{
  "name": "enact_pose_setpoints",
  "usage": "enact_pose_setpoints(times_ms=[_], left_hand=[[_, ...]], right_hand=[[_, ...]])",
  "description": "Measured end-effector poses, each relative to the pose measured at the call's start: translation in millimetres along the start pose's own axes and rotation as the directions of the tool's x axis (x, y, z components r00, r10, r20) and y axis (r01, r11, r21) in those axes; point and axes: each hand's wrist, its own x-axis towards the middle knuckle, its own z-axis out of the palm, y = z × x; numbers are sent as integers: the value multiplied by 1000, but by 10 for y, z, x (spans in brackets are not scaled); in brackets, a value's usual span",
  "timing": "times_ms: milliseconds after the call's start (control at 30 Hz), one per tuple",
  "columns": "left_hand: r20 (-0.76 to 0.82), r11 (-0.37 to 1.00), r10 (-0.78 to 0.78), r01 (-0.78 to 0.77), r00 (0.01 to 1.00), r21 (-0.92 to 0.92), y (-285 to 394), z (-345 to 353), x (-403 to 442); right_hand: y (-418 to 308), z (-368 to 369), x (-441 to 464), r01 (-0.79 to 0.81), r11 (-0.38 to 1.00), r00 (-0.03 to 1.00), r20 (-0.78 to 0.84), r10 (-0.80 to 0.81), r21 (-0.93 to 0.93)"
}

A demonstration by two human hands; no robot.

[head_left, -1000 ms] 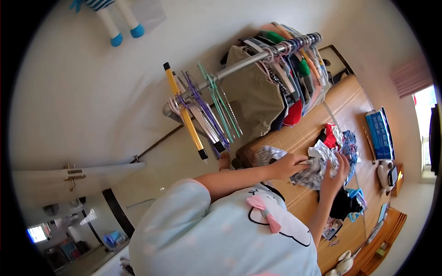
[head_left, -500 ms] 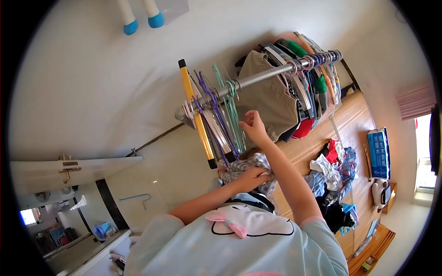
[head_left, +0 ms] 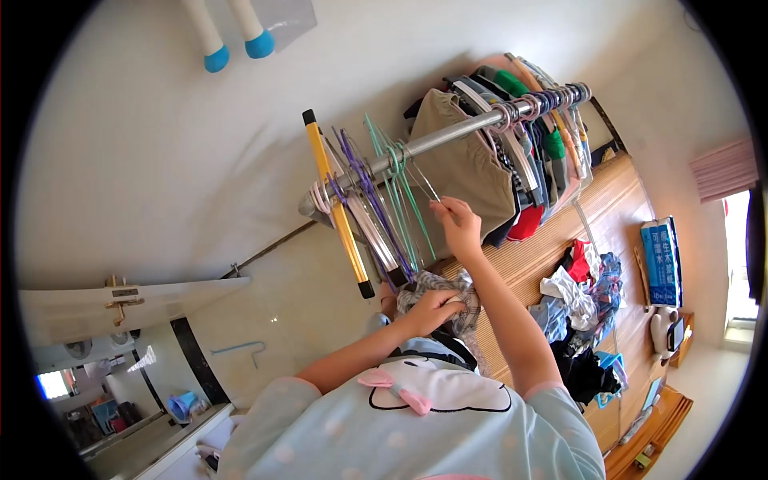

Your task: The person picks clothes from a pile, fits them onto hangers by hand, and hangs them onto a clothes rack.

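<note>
In the head view my left hand point(head_left: 433, 313) is closed on a crumpled grey checked garment point(head_left: 466, 322), bunched up in front of my chest. Farther out, my right hand point(head_left: 459, 226) has finger and thumb pinched on a thin metal hanger point(head_left: 426, 182), which slants down from the rail. Mint green hangers point(head_left: 404, 192) hang just left of that hand, with purple hangers point(head_left: 376, 204) and yellow-and-white ones beyond. To its right are beige trousers or shorts point(head_left: 456, 160) on the rail.
A metal rail point(head_left: 456, 132) carries hangers and several clothes. Below right, a bed with a woven mat point(head_left: 512, 280) holds a heap of clothes point(head_left: 580, 296) and a blue package point(head_left: 661, 260). A door point(head_left: 120, 308) stands at the left; a light blue hanger point(head_left: 238, 349) lies on the floor.
My right hand has moved slightly right and closed on a thin metal hanger, pulling it out from the mint green ones. The left hand keeps hold of the checked garment.
</note>
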Motion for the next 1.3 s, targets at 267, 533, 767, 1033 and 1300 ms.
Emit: enact_pose_setpoints(times_ms=[267, 533, 767, 1033, 1300], left_hand=[[160, 996, -61, 70, 985, -51, 26, 148, 141], [339, 870, 5, 163, 941, -465, 779, 220, 556], [567, 849, 180, 164, 804, -503, 1560, 568, 1062], [708, 937, 127, 150, 694, -315, 1818, 912, 1301], [771, 857, 319, -515, 551, 14, 2183, 1081, 1204]], right_hand=[[-332, -1205, -357, -381, 868, 924, 103, 368, 320], [-703, -2939, -1943, -461, 839, 790, -297, 536, 288], [-1159, -3353, -3424, -438, 891, 716, -646, 266, -118], [-1154, -3099, -3491, -454, 673, 688, -710, -150, -584], [-1243, -3132, -3304, -409, 627, 681, -679, -274, -663]])
